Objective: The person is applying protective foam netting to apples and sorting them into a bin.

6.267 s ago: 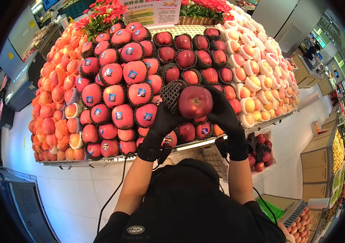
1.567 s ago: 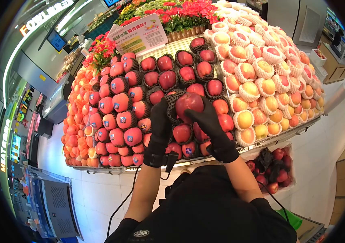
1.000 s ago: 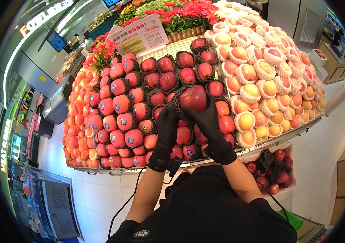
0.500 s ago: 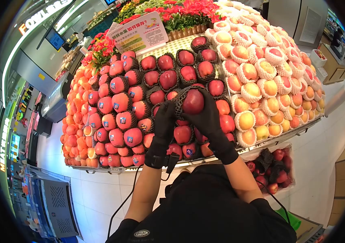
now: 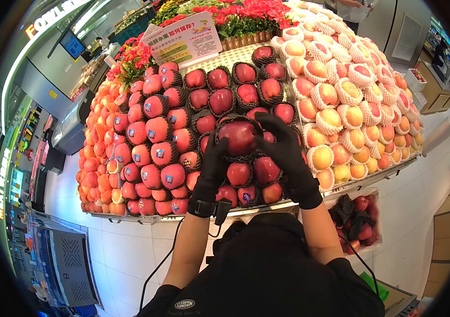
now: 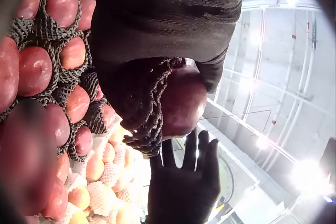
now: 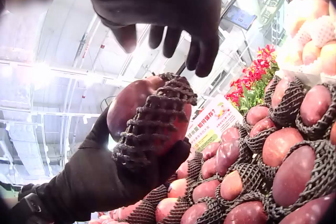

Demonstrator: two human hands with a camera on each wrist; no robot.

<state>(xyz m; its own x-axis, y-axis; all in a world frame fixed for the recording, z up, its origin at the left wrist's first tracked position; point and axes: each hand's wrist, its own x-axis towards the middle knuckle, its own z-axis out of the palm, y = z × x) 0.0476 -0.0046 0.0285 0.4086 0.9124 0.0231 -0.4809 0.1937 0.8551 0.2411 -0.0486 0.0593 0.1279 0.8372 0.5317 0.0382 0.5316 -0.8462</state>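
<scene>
A dark red apple (image 5: pixel 237 137) sits in a black foam net (image 7: pixel 149 124) above the middle of the fruit display. My black-gloved left hand (image 5: pixel 211 165) grips it from the left, thumb and fingers curled around net and fruit. In the right wrist view the net covers one side of the apple (image 7: pixel 129 102), leaving the rest bare. My right hand (image 5: pixel 286 150), gloved too, is just right of the apple with its fingers spread. The left wrist view shows that right hand (image 6: pixel 184 190) below the fruit, fingers extended and holding nothing.
Rows of netted dark red apples (image 5: pixel 220 100) lie beneath the hands. Stickered apples (image 5: pixel 160 153) are piled to the left, pale-netted fruit (image 5: pixel 349 113) to the right. A sign (image 5: pixel 187 41) and red flowers (image 5: pixel 254 16) stand behind; a bag of apples (image 5: pixel 359 224) is low right.
My right hand has let go of the apple and drawn off to the right, its fingers spreading. The apple has shifted left and slightly down into my left hand, which now grips it in the net.
</scene>
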